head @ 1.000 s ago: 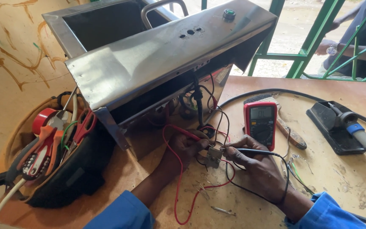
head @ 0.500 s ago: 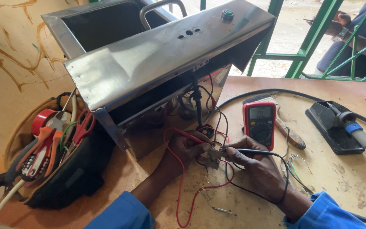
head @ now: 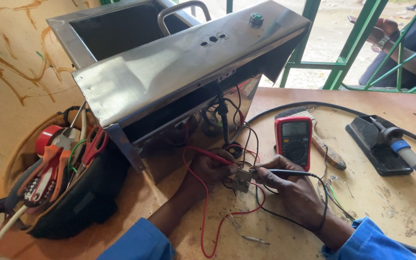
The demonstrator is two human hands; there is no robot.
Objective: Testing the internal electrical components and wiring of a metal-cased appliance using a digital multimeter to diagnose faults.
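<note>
Wooden surface (head: pixel 386 212), two hands probing a small part.
Left hand (head: pixel 213 168) pinches red probe (head: pixel 213 156); right hand (head: pixel 290 185) pinches black probe (head: pixel 285 172); both tips on metal part (head: pixel 242 180) between them. Beyond: red multimeter (head: pixel 293 139), steel box (head: pixel 169 72), tool bag (head: pixel 68 192), soldering iron (head: pixel 410 156).

I see my left hand (head: pixel 213 168) pressing the red probe (head: pixel 211 156) and my right hand (head: pixel 290 185) the black probe (head: pixel 285 172) to a small part (head: pixel 242 180) beside the red multimeter (head: pixel 293 140).
</note>
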